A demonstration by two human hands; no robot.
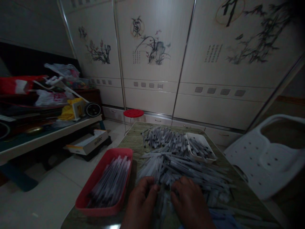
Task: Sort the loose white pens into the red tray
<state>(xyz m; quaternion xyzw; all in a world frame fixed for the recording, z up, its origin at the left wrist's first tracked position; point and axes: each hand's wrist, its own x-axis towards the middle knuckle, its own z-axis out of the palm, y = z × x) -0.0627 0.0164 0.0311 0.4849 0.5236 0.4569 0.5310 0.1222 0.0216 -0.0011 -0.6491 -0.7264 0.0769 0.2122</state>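
Observation:
My left hand (144, 198) is closed, its thumb and forefinger pinched together at the near end of a slim clear pen tube (158, 171). My right hand (187, 198) is beside it with the fingers curled in; what they hold, if anything, is hidden. Both hands are at the near side of a loose pile of translucent pen tubes (190, 168). To the left, a red plastic basket (81, 203) holds many similar tubes lying lengthwise. Farther back is a heap of short dark-tipped pen pieces (162, 137). The picture is dim, so small parts are hard to make out.
A white tray (189, 148) with dark-tipped pieces stands at the table's back right. Blue plastic (221, 219) lies at the near right. Around the table (137, 132) are a white chair (264, 162), a red stool (133, 113) and a cluttered bench (59, 135) at left.

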